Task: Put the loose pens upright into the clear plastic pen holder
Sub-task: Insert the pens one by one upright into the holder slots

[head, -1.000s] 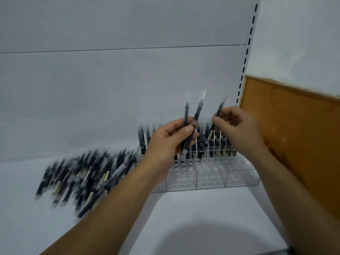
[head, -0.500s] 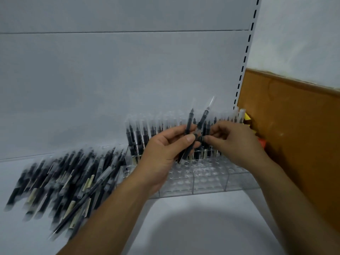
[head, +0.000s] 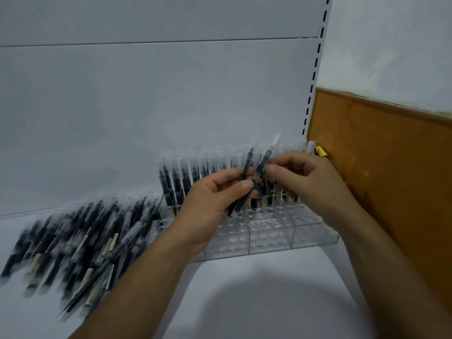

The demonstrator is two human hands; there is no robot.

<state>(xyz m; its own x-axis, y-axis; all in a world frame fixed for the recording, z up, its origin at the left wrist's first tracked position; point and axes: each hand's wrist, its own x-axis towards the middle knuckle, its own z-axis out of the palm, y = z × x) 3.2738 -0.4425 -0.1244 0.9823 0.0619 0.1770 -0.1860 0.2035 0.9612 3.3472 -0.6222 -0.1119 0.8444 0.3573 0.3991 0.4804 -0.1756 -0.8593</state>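
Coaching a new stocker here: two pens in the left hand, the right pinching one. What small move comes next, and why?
Probably the right hand draws the pinched pen free of the left hand, which also grips a second pen, and lowers it into an empty front hole of the clear holder: its back rows stand full.

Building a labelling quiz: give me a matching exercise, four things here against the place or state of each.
Things:
1. left hand
2. right hand
3. loose pens
4. holder

States:
A. heaped flat at the left
B. back rows filled, front holes bare
C. grips two pens
D. pinches the right pen

Pairs: 1-C, 2-D, 3-A, 4-B
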